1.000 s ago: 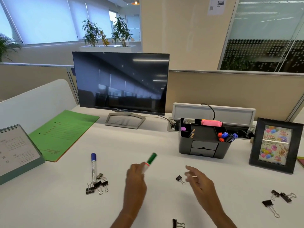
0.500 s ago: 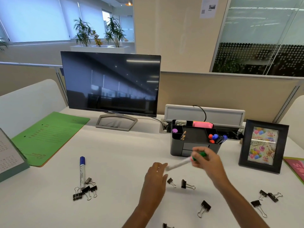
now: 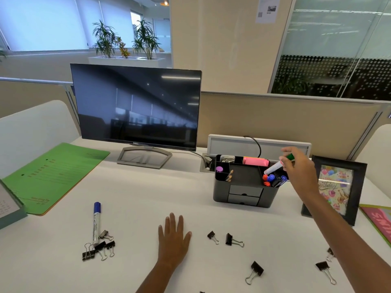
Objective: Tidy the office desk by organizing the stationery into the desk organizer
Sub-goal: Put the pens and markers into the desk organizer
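Binder clips (image 3: pixel 233 240) and blue marker (image 3: pixel 96 223) strewn on surface (image 3: pixel 148 197); right hand (image 3: pixel 300 167) pinches green-capped marker (image 3: pixel 276 166) above desk organizer (image 3: pixel 243 194); left hand (image 3: pixel 173 243) flat, fingers straight.

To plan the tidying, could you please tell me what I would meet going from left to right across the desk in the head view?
Calendar → blue marker → left hand → desk organizer → picture frame.
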Available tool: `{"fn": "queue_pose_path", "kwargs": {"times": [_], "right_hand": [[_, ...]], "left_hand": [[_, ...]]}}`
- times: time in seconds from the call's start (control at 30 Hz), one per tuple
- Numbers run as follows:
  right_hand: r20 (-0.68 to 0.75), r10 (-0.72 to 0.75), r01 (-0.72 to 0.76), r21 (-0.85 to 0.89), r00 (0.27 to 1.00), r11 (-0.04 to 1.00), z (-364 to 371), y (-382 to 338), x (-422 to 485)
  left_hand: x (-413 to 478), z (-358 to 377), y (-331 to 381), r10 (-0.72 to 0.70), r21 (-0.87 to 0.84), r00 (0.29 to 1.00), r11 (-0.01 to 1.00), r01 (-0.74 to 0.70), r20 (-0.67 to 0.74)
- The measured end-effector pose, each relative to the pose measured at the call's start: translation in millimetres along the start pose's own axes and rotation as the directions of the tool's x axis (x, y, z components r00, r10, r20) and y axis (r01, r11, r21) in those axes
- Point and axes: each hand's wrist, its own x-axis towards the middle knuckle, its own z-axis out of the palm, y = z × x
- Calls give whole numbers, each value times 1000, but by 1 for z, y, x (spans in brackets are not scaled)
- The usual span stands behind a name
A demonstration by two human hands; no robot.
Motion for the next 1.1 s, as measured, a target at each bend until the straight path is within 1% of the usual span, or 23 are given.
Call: {"fn": "queue_pose_path", "kwargs": {"times": [0.07, 0.13, 0.2, 0.3, 0.33, 0.4, 0.47, 0.53, 0.6, 0.7, 0.77, 0.8, 0.83, 0.9, 0.97, 1.03, 1.1], "right_hand": [[65, 24, -21, -44, 998, 999, 7, 2, 3], [121, 57, -51, -54, 991, 997, 14, 5, 4], [157, 103, -95, -57, 982, 994, 19, 6, 3], [158, 137, -128, -67, 978, 990, 25, 10, 1], [153, 138, -127, -74, 979, 989, 25, 11, -1], [137, 137, -128, -71, 981, 989, 26, 13, -5], [85, 97, -92, -56, 992, 994, 25, 13, -12], [-13, -8, 7, -61, 1000, 998, 25, 13, -22], [-78, -103, 97, -69, 992, 993, 25, 12, -39], [-73, -163, 159, -59, 984, 986, 34, 12, -75], [-28, -168, 166, -42, 985, 985, 42, 16, -104], [0, -158, 158, -36, 987, 987, 46, 19, -118], [30, -140, 141, -33, 990, 989, 49, 23, -131], [86, -84, 88, -38, 993, 995, 52, 30, -152], [125, -19, 27, -59, 992, 998, 52, 36, -167], [134, 41, -32, -70, 990, 997, 50, 43, -178], [108, 79, -71, -76, 991, 995, 47, 47, -185]], "left_hand": [[-2, 6, -1, 51, 40, 995, 998, -47, -89], [-3, 9, -3, 82, 49, 989, 996, -76, -127], [-4, 10, -7, 104, 31, 989, 994, -102, -107], [-2, 10, -9, 115, -33, 991, 993, -117, -65], [-1, 12, -9, 124, -28, 992, 992, -126, -38], [-2, 11, -8, 135, 10, 990, 991, -135, -46], [-2, 8, -8, 123, 33, 991, 992, -121, -45], [-3, 9, -8, 119, 69, 992, 991, -116, -36], [-3, 9, -8, 113, 110, 992, 988, -106, -58], [-5, 7, -10, 84, 105, 996, 991, -80, -37], [-2, 12, -11, 122, 149, 980, 984, -99, -155], [0, 10, -11, 107, 118, 975, 989, -85, -194], [2, 10, -14, 104, 82, 979, 992, -91, -177], [4, 3, -21, 97, 61, 965, 995, -84, -244], [9, -4, -34, 63, -7, 968, 998, -66, -243], [15, -18, -50, -5, -26, 953, 1000, -2, -303], [23, -29, -69, -101, -10, 950, 995, 103, -296]]}}
